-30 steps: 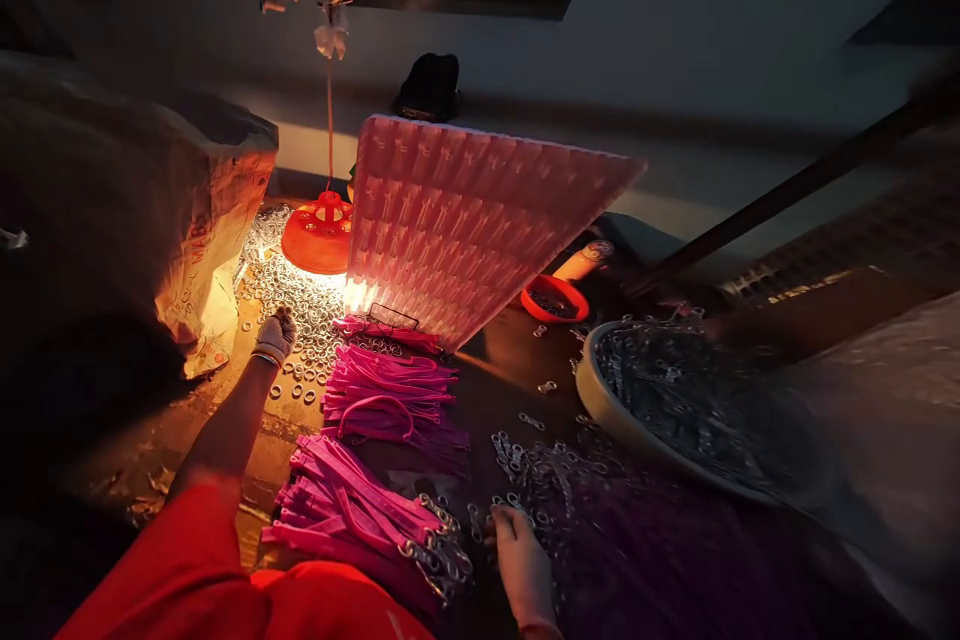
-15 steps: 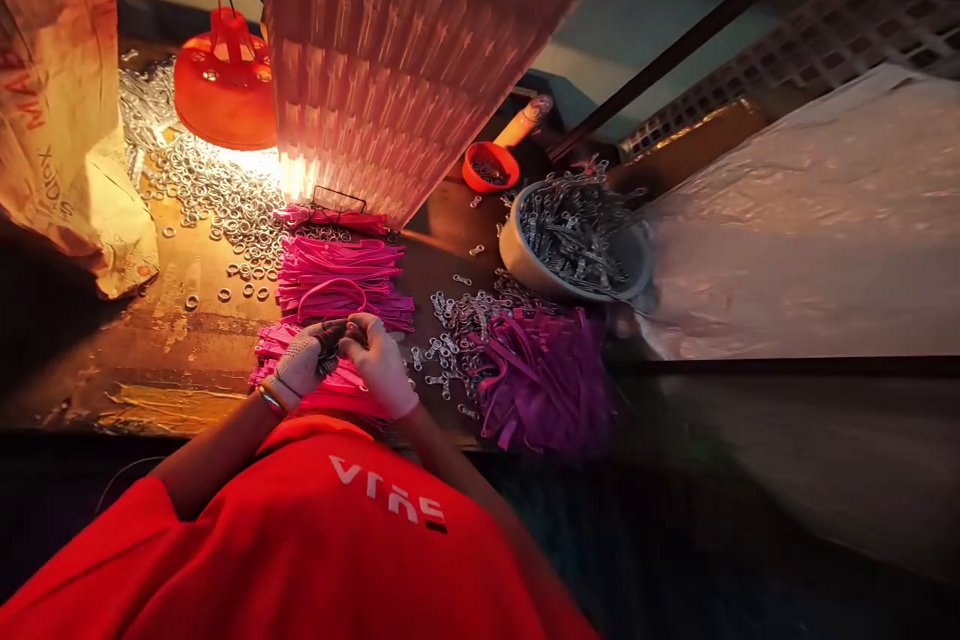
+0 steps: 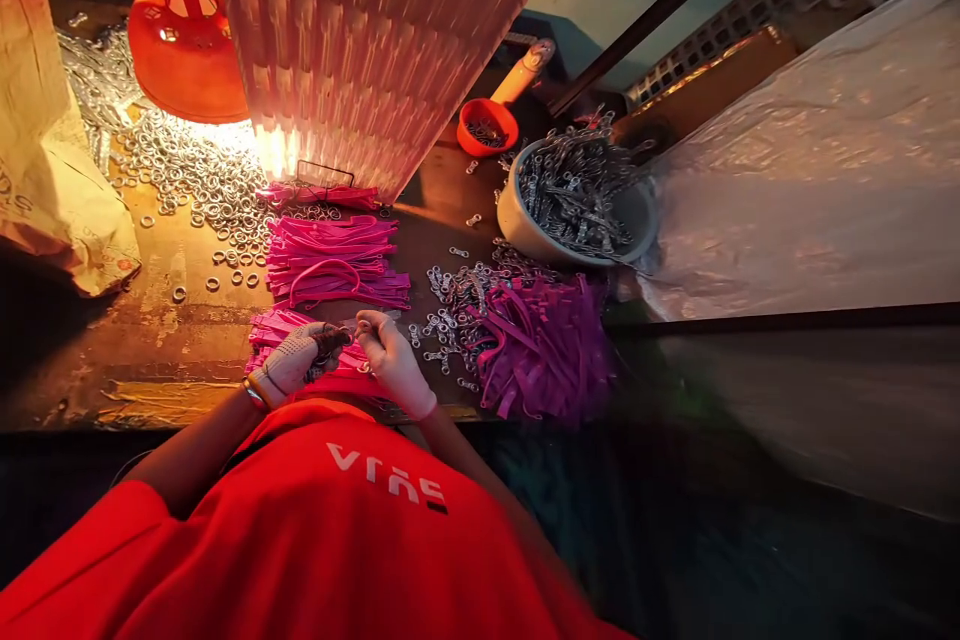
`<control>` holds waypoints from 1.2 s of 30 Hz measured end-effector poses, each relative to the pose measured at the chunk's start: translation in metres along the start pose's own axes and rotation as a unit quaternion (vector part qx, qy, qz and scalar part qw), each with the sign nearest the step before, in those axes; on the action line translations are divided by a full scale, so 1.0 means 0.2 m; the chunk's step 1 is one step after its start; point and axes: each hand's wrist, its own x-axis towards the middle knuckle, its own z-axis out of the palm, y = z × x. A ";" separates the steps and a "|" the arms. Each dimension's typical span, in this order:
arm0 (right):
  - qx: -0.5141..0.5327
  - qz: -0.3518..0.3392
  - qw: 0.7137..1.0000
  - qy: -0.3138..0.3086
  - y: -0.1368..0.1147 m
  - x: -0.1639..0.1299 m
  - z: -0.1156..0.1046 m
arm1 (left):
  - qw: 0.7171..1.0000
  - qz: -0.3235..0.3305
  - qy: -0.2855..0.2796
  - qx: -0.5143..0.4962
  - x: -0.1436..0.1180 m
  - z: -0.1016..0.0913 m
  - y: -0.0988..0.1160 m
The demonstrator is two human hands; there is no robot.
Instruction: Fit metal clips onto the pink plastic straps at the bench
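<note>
My left hand (image 3: pixel 298 360), in a whitish glove with dark fingertips, is closed in front of my body. A small metallic glint shows at its fingers, but what they hold is too small to make out. Facing it across a small gap is my right hand (image 3: pixel 397 367), also gloved, with thumb and fingers pinched together; whatever lies between them cannot be made out. Under and behind both hands lie pink straps (image 3: pixel 330 260) in stacked bundles. To the right of my right hand are loose metal clasps (image 3: pixel 446 330) and a heap of purple straps (image 3: pixel 540 350).
Many metal rings (image 3: pixel 195 170) lie under a red lamp (image 3: pixel 184 50). A translucent corrugated sheet (image 3: pixel 360 50) stands behind the straps. Farther right are a small red bowl (image 3: pixel 487 142) and a pale tub (image 3: pixel 525 225) full of metal pieces. A paper sack (image 3: pixel 60 150) stands left.
My hands have come apart slightly, the right one moving right and away from the left. The whole view has shifted a little with my head.
</note>
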 end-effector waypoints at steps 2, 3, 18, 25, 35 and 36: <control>-0.052 -0.058 0.997 -0.027 0.02 -0.01 -0.03 | 0.999 -0.048 0.001 -0.011 -0.01 0.02 0.01; -0.086 -0.090 0.991 -0.048 0.02 -0.02 -0.05 | 0.997 -0.071 -0.006 -0.012 -0.01 0.03 0.01; -0.364 -0.052 0.921 -0.125 0.01 -0.12 -0.04 | 0.992 -0.077 -0.061 0.081 -0.04 0.10 0.00; -0.123 0.088 0.988 -0.032 0.15 -0.05 0.06 | 0.973 -0.142 0.026 -0.182 0.04 0.09 -0.01; -0.168 0.135 0.976 -0.020 0.31 0.56 0.18 | 0.945 -0.164 0.101 -0.264 -0.04 -0.05 -0.07; -0.170 0.141 0.975 -0.012 0.33 0.58 0.20 | 0.945 -0.170 0.093 -0.262 -0.04 -0.05 -0.09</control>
